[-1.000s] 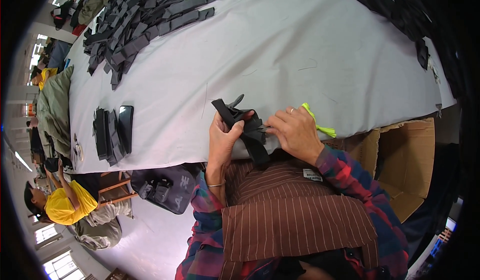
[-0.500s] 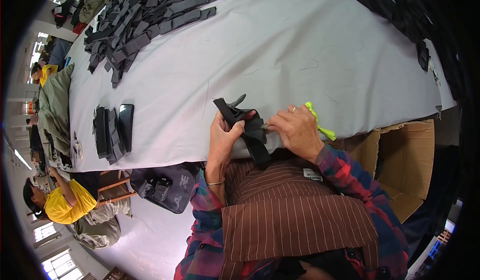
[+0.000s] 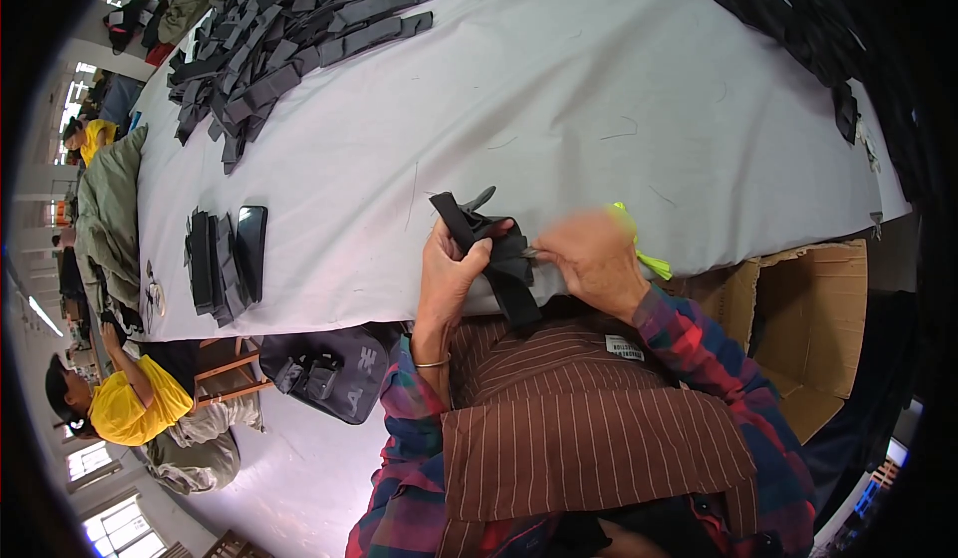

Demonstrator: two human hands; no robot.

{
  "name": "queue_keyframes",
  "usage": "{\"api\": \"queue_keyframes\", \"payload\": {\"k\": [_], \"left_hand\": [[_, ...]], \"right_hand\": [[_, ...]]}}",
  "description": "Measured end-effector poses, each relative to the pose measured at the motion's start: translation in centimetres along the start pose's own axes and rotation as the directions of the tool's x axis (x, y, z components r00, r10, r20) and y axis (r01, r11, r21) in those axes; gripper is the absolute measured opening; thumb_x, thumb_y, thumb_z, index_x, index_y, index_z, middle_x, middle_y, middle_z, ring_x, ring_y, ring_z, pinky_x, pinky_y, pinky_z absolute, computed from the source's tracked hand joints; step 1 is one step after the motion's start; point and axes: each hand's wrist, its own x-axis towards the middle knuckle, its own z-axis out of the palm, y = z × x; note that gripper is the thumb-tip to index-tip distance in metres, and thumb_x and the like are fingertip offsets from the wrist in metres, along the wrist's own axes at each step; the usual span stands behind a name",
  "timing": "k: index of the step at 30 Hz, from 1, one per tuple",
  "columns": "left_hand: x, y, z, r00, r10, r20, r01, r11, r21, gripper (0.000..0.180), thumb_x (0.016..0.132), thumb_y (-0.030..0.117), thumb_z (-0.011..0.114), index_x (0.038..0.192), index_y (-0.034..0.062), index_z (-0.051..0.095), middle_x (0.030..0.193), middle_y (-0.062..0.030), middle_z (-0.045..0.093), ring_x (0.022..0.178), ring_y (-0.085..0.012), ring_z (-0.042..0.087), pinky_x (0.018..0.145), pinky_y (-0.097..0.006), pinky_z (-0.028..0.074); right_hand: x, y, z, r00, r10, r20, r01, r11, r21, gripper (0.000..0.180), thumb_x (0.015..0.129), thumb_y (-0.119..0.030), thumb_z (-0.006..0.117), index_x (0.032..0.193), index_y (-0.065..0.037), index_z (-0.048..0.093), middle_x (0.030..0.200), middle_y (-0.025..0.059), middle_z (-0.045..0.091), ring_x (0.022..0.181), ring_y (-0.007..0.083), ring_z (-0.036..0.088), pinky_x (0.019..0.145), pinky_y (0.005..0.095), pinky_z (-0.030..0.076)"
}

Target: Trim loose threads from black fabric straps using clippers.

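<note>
Gripping a black folded webbing strap piece [image 3: 494, 249] at the grey cloth-covered desk [image 3: 619, 89] edge, the left hand [image 3: 451, 264] steadies it; the right hand [image 3: 591, 254], blurred, pinches its side beside a yellow-green tool [image 3: 639, 249].

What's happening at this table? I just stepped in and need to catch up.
A person in a striped apron works at a grey-covered table. Their left hand grips a black strap piece at the near edge, while the right hand, blurred, is at the same piece. A heap of dark strap pieces lies far left; a small black stack sits nearer.
</note>
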Motion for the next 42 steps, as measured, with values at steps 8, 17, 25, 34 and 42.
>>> {"api": "queue_keyframes", "payload": {"k": [8, 17, 25, 34, 42], "left_hand": [[0.0, 0.1, -0.2, 1.000, -0.013, 0.011, 0.013, 1.000, 0.019, 0.039, 0.080, 0.002, 0.052, 0.118, -0.0047, 0.045, 0.107, -0.0170, 0.064, 0.101, -0.0188, 0.059, 0.093, -0.030, 0.042], [-0.1, -0.1, -0.5, 0.999, -0.023, 0.043, 0.022, 0.999, 0.030, 0.041, 0.080, 0.002, 0.051, 0.119, -0.0047, 0.044, 0.111, -0.0172, 0.063, 0.105, -0.0186, 0.058, 0.095, -0.030, 0.040], [-0.4, 0.0, -0.6, 0.999, -0.020, 0.043, 0.017, 0.997, 0.070, 0.041, 0.079, 0.002, 0.052, 0.119, -0.0032, 0.044, 0.111, -0.0164, 0.063, 0.104, -0.0177, 0.058, 0.093, -0.029, 0.041], [-0.3, 0.0, -0.8, 0.996, -0.059, 0.059, 0.057, 0.998, 0.033, 0.042, 0.080, 0.000, 0.053, 0.120, -0.0022, 0.042, 0.111, -0.0158, 0.062, 0.100, -0.0139, 0.057, 0.088, -0.027, 0.044], [-0.3, -0.2, -0.7, 0.998, -0.036, 0.055, 0.032, 0.997, 0.075, 0.046, 0.078, 0.007, 0.054, 0.122, -0.0029, 0.044, 0.110, -0.0139, 0.063, 0.098, -0.0155, 0.058, 0.085, -0.026, 0.044]], "right_hand": [[0.0, 0.3, -0.1, 0.997, 0.059, -0.057, -0.054, 0.995, 0.078, 0.007, 0.074, -0.014, 0.067, 0.081, -0.014, 0.063, 0.070, -0.0009, 0.054, 0.068, 0.0203, 0.050, 0.060, 0.0345, 0.035], [1.0, -0.6, 0.3, 0.997, -0.082, -0.004, 0.081, 0.995, -0.060, 0.012, 0.074, -0.019, 0.067, 0.083, -0.014, 0.062, 0.071, -0.0008, 0.050, 0.069, 0.0186, 0.050, 0.060, 0.0340, 0.035], [1.3, -0.9, 1.3, 0.989, -0.147, 0.014, 0.147, 0.988, -0.051, 0.009, 0.074, -0.016, 0.066, 0.080, -0.014, 0.060, 0.071, -0.0003, 0.050, 0.071, 0.0187, 0.051, 0.062, 0.0331, 0.036], [1.6, 0.0, -0.2, 0.993, 0.115, -0.008, -0.110, 0.967, 0.230, 0.018, 0.074, -0.013, 0.067, 0.091, -0.013, 0.065, 0.072, 0.0049, 0.053, 0.072, 0.0257, 0.056, 0.065, 0.0361, 0.043], [0.9, 0.1, 1.9, 0.990, 0.056, 0.127, -0.080, 0.978, 0.195, 0.021, 0.066, -0.011, 0.065, 0.086, -0.015, 0.065, 0.068, 0.0025, 0.053, 0.065, 0.0246, 0.057, 0.059, 0.0366, 0.043]]}}
